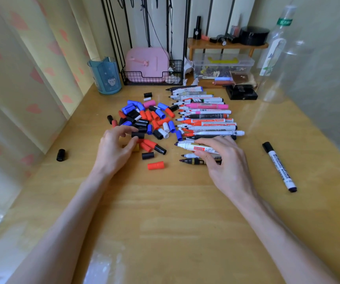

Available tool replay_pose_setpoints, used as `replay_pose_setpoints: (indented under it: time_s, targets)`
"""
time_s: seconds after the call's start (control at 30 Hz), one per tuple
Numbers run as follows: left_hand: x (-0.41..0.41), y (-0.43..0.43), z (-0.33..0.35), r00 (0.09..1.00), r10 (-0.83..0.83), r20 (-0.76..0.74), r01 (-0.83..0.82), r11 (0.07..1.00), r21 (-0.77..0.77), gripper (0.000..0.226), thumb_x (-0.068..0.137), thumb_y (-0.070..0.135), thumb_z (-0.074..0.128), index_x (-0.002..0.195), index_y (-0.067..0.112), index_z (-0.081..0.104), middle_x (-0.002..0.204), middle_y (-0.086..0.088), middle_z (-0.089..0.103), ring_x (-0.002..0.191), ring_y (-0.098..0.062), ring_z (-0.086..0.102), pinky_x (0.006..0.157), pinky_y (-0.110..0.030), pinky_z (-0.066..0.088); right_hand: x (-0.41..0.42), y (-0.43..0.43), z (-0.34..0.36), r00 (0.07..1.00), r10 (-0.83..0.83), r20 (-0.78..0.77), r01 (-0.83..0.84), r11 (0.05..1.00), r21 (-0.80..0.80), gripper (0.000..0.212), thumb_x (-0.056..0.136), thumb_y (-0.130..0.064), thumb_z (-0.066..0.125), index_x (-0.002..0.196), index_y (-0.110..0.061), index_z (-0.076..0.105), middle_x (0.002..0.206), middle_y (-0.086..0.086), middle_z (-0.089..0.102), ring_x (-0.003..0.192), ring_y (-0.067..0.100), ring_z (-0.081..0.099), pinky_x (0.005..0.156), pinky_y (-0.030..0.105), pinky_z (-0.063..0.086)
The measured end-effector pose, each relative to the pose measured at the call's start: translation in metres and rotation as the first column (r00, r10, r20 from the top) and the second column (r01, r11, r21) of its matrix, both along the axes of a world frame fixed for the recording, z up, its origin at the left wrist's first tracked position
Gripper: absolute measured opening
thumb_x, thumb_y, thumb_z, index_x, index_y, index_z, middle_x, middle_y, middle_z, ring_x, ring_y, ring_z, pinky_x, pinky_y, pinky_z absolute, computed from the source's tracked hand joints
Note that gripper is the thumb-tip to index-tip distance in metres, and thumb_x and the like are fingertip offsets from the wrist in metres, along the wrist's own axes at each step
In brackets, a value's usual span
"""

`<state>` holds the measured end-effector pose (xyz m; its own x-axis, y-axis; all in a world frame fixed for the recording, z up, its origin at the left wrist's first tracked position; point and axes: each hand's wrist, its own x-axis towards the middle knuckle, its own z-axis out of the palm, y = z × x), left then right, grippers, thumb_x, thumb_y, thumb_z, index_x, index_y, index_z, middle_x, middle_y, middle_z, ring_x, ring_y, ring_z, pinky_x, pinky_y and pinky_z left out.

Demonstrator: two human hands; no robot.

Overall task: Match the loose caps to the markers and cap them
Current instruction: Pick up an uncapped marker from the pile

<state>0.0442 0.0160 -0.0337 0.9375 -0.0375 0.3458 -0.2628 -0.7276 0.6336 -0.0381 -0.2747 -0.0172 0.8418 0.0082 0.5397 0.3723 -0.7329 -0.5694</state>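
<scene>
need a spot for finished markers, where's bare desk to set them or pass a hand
Bare desk spans the near side, short of the cap pile and marker row; also right, between that row and the capped whiteboard marker, and left, around the stray black cap. Crowded: pile and row, adjoining.

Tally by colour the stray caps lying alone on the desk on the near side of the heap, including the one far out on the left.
Black caps: 2
Red caps: 1
Total: 3
</scene>
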Motion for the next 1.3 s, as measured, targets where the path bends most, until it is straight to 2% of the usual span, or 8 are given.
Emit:
replay_pose_setpoints:
  time_s: [0.17,0.43,0.63,0.73,0.8,0.93,1.07,1.3]
  targets:
    - [0.002,0.003,-0.002,1.000,-0.016,0.017,0.016,1.000,0.026,0.029,0.103,0.027,0.062,0.129,0.025,0.073,0.126,0.002,0.070,0.119,-0.023,0.059,0.104,-0.044,0.048,-0.001,-0.001,0.001,1.000,0.002,0.002,-0.002,1.000,-0.004,0.021,0.095,-0.019,0.076,0.116,-0.017,0.077,0.103,-0.005,0.073,0.104,0.019,0.061,0.091,0.033,0.050]
    - [-0.009,0.029,0.010,0.997,0.054,0.052,-0.050,0.996,-0.072,0.030,0.101,0.013,0.059,0.120,0.027,0.078,0.119,0.011,0.074,0.110,-0.008,0.062,0.083,-0.024,0.043,-0.002,0.002,-0.001,1.000,0.021,0.000,-0.021,1.000,-0.005,0.021,0.095,-0.019,0.075,0.115,-0.018,0.077,0.100,-0.006,0.072,0.099,0.023,0.060,0.087,0.035,0.050]
    - [-0.026,0.084,0.010,0.844,0.520,0.134,-0.533,0.840,0.097,0.040,0.088,0.004,0.061,0.119,0.023,0.076,0.126,-0.015,0.068,0.115,-0.045,0.053,0.100,-0.052,0.043,-0.004,0.005,0.002,0.999,0.031,0.010,-0.031,0.999,-0.008,0.020,0.095,-0.020,0.073,0.115,-0.019,0.076,0.102,-0.007,0.072,0.100,0.022,0.060,0.087,0.035,0.050]
    - [-0.038,0.095,0.007,0.795,0.605,0.050,-0.601,0.773,0.202,0.042,0.087,0.004,0.061,0.122,0.023,0.074,0.133,-0.019,0.063,0.122,-0.048,0.048,0.104,-0.057,0.036,-0.005,0.006,0.003,0.999,0.032,0.007,-0.032,0.999,-0.018,0.021,0.095,-0.020,0.074,0.116,-0.019,0.076,0.101,-0.007,0.071,0.099,0.020,0.060,0.087,0.031,0.049]
    - [-0.039,0.101,0.003,0.784,0.620,0.002,-0.606,0.765,0.217,0.044,0.086,0.001,0.060,0.122,0.021,0.074,0.128,-0.023,0.063,0.118,-0.050,0.050,0.103,-0.058,0.039,-0.006,0.006,0.004,1.000,0.026,-0.006,-0.026,0.999,-0.024,0.022,0.094,-0.019,0.075,0.116,-0.020,0.077,0.100,-0.008,0.071,0.098,0.019,0.060,0.086,0.016,0.044]
    - [-0.035,0.104,0.000,0.784,0.615,-0.083,-0.597,0.784,0.168,0.048,0.083,-0.006,0.058,0.121,0.017,0.075,0.118,-0.025,0.066,0.110,-0.050,0.058,0.098,-0.054,0.049,-0.006,0.006,0.004,1.000,0.023,-0.019,-0.024,0.999,-0.023,0.023,0.093,-0.020,0.075,0.115,-0.021,0.077,0.099,-0.009,0.071,0.096,0.017,0.059,0.085,0.009,0.040]
    - [-0.036,0.095,0.007,0.848,0.530,-0.018,-0.530,0.848,0.009,0.035,0.088,0.000,0.067,0.120,0.013,0.074,0.111,-0.014,0.075,0.106,-0.038,0.069,0.096,-0.045,0.051,-0.006,0.006,0.004,0.999,0.024,-0.025,-0.024,1.000,-0.014,0.024,0.093,-0.021,0.075,0.117,-0.021,0.077,0.100,-0.010,0.071,0.098,0.016,0.059,0.086,0.013,0.043]
    - [-0.037,0.023,0.023,0.994,0.036,-0.099,-0.077,0.887,-0.456,0.035,0.090,0.009,0.079,0.125,0.013,0.072,0.101,0.004,0.077,0.091,0.000,0.074,0.089,-0.014,0.055,-0.004,0.002,0.001,1.000,0.010,-0.019,-0.010,1.000,0.003,0.022,0.094,-0.020,0.076,0.116,-0.021,0.077,0.099,-0.008,0.071,0.097,0.018,0.059,0.085,0.012,0.042]
